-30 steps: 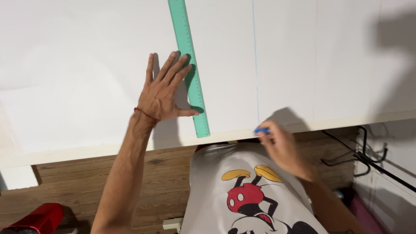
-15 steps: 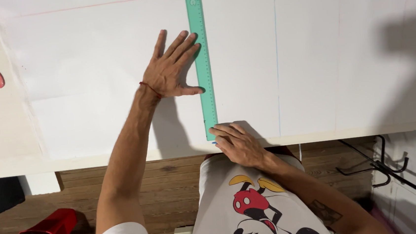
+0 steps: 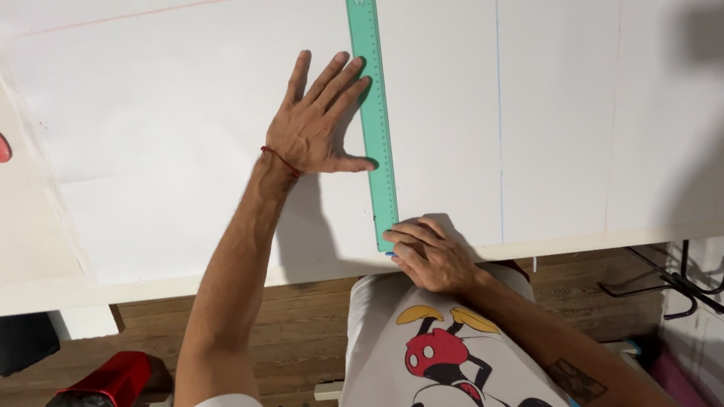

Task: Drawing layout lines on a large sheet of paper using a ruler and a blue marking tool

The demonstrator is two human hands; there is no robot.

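While my left hand point(image 3: 314, 125) lies spread flat w/ fingertips on the green ruler point(image 3: 373, 108), my right hand point(image 3: 431, 254) sits curled at its near end, pinching a blue pen tip point(image 3: 390, 254).

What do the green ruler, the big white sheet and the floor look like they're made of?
Ruler: likely plastic, going by its even teal colour and smooth matte face. Sheet: looks like thin matte paper, lying flat with faint drawn lines. Floor: brown wood boards with visible grain, though laminate is possible.

The scene is viewed from a single head-worn camera, aimed steeply down and close above the table point(image 3: 5, 257), whose near edge crosses the lower frame.
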